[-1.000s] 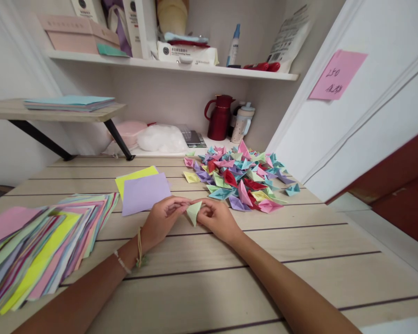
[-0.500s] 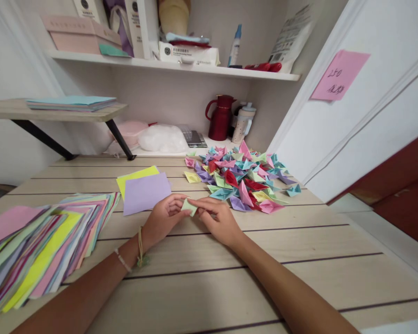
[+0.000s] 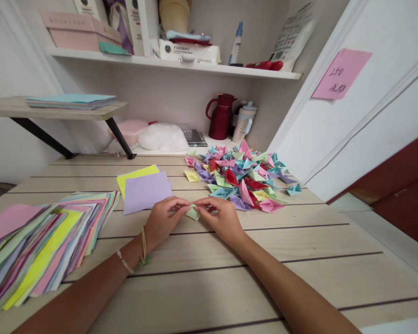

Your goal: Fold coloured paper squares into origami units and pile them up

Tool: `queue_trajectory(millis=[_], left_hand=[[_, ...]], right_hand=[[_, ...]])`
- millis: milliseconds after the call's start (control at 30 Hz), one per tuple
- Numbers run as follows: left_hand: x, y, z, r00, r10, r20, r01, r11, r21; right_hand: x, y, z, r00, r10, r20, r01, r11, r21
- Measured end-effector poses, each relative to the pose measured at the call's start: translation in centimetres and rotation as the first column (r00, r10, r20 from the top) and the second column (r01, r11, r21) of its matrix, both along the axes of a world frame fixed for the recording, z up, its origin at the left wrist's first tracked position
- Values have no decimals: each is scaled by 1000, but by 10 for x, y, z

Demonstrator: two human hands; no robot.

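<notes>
A small folded piece of light green paper [image 3: 192,213] is pinched between both hands, above the middle of the slatted table [image 3: 209,264]. My left hand [image 3: 165,220] grips its left side with thumb and fingers; two bracelets circle that wrist. On the other side, the fingertips of my right hand [image 3: 221,218] close on the paper's right edge. The fingers hide part of the folds. Just behind my left hand lies a purple sheet [image 3: 146,190] on top of a yellow sheet [image 3: 135,173]. Beyond my right hand rises a heap of folded paper boats [image 3: 244,176] in many colours.
A fanned stack of coloured paper [image 3: 48,246] covers the table's left side. Behind it stands a small raised shelf [image 3: 90,113] on black legs. At the back are a white plastic bag [image 3: 163,138], a dark red jug [image 3: 221,117] and a tumbler [image 3: 244,123].
The green paper has turned from a flat, tilted square to a point-down shape. Both hands have shifted their grip to its upper part, and their fingertips are closer together.
</notes>
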State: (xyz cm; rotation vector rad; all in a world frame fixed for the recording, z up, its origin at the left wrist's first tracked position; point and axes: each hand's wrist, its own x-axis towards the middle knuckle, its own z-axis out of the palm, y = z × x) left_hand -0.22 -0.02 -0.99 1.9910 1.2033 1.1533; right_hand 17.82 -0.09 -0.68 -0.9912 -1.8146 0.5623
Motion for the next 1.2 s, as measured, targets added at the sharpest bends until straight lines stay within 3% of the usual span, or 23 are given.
queue_trajectory(millis=[200,400,500,733,900,1200], left_hand=[[0,1,0,1000,-6,-30,8,999,50],[-1,-1,2,990,-8,-139,36,979,199],[0,-2,3,992,-12,-129,41,973,227],[0,-1,4,999,43,-4,-42,989,144],[-2,3,1,993,13,116,-16,1000,26],[0,0,3,992,-9,125,11,1000,-16]], right_hand=[[-1,-2,3,1000,12,-9,-12,999,50],[3,-1,5,991,7,135,-27,990,141],[5,-1,8,978,-19,206,-5,993,115],[4,-1,8,978,8,209,-8,1000,-4],[1,0,3,987,39,158,-30,998,-61],[1,1,-4,995,57,84,-51,996,-72]])
